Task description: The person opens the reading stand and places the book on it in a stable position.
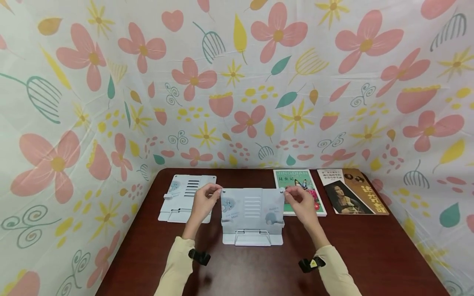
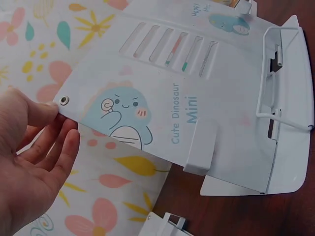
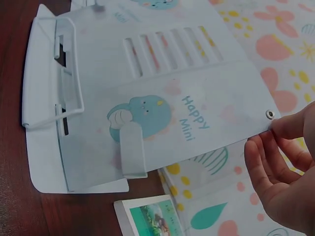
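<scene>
A white metal book stand [image 1: 252,209] stands tilted up on the table, its slotted panel printed with blue dinosaurs and its wire page holder [image 1: 253,237] at the front. With thumb and fingers, my left hand [image 1: 204,201] pinches the panel's upper left corner, by a small rivet [image 2: 64,100]. At the opposite upper corner my right hand [image 1: 303,204] pinches the panel in the same way, beside another rivet [image 3: 269,114]. The stand's flat base [image 2: 295,162] rests on the tabletop. Behind the panel, its support is hidden.
A second white book stand [image 1: 179,205] lies to the left on the dark wooden table [image 1: 237,275]. Back right are a green-covered book [image 1: 292,176] with a butterfly, partly behind my right hand, and a brown book [image 1: 364,197] with a portrait. Flower-patterned cloth [image 1: 229,135] walls off the table.
</scene>
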{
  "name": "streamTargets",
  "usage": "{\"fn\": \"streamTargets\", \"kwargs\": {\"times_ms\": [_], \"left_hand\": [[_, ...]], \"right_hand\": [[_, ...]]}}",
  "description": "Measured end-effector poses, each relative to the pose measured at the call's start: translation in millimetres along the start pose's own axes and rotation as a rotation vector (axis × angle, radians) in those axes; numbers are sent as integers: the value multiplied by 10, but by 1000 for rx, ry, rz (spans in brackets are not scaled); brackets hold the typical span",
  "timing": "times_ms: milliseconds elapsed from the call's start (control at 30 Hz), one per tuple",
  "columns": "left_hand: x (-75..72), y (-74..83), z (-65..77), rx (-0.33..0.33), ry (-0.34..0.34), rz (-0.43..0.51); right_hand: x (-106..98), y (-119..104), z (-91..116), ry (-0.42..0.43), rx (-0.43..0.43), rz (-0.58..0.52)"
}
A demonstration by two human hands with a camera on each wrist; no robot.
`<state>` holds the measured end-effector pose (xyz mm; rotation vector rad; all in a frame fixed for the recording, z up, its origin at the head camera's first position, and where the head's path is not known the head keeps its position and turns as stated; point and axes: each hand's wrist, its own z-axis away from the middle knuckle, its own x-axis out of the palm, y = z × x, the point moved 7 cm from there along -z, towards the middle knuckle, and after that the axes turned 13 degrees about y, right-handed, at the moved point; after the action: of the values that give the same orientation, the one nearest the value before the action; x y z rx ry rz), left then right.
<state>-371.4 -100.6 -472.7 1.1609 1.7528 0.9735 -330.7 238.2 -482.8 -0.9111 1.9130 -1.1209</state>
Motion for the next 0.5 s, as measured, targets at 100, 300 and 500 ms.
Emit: {"fn": "streamTargets", "kwargs": {"times_ms": [100,300,500], "left_hand": [[-45,47,70,17,-4,-11],[-120,128,213,35,-11,-3],[-164,161,330,68,-6,29]], "right_hand": [[-62,-72,63,19,-36,17],[-149,-170,188,22,-82,47],[-212,-261,292,-8,-112,51]]}}
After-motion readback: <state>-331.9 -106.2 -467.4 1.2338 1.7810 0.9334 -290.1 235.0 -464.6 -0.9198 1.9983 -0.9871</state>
